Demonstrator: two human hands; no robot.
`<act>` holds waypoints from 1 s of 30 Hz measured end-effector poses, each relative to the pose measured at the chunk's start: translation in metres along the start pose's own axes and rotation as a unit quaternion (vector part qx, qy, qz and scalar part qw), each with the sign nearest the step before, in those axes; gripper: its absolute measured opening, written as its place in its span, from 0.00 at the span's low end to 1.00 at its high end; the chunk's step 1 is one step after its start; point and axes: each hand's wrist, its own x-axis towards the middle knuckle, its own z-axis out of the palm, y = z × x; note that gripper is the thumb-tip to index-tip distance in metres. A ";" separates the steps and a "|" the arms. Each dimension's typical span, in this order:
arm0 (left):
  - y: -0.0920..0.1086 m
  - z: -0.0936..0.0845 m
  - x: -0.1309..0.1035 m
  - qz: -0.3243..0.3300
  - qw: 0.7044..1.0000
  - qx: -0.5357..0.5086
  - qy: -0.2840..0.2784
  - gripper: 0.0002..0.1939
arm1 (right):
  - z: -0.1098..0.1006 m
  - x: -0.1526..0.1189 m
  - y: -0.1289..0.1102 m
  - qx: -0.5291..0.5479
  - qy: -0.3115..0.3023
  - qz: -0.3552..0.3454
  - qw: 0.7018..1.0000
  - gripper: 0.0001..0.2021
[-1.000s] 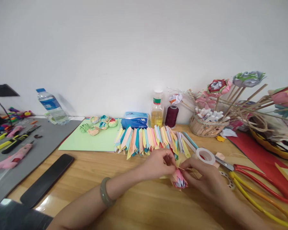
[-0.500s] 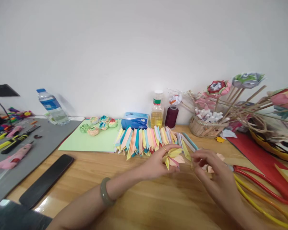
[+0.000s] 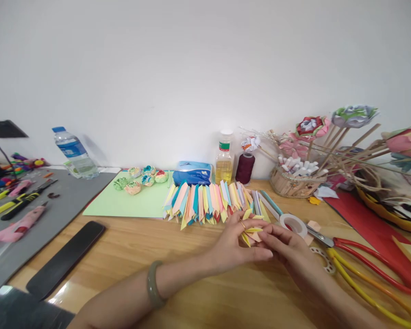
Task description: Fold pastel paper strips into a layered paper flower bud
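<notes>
A yellow and peach folded paper flower (image 3: 251, 234) is held between both hands above the wooden table. My left hand (image 3: 231, 242) wraps round its left side, thumb stretched beneath it. The fingers of my right hand (image 3: 286, 249) press on the flower's right side, meeting the left fingertips. Just behind the hands stands a long row of folded paper pieces (image 3: 200, 201) in yellow, teal, peach and pink. A white tape roll (image 3: 293, 224) lies beside my right hand, with red-handled scissors (image 3: 370, 258) farther right.
Small paper flowers (image 3: 133, 187) lie on a green sheet (image 3: 106, 205). A black phone (image 3: 66, 258) is at the left. Behind stand a tissue pack (image 3: 192, 173), an oil bottle (image 3: 224, 157), dark thread (image 3: 245, 168) and a basket (image 3: 294, 185). A water bottle (image 3: 76, 153) leans on the wall.
My right hand has moved left, from beside the flower onto it, and both hands now meet. The tape roll and a white perforated disc have come into view.
</notes>
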 end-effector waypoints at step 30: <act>-0.006 -0.001 0.010 -0.065 0.967 -0.186 0.163 0.14 | -0.002 -0.004 0.007 -0.322 -0.011 -0.138 0.936 0.13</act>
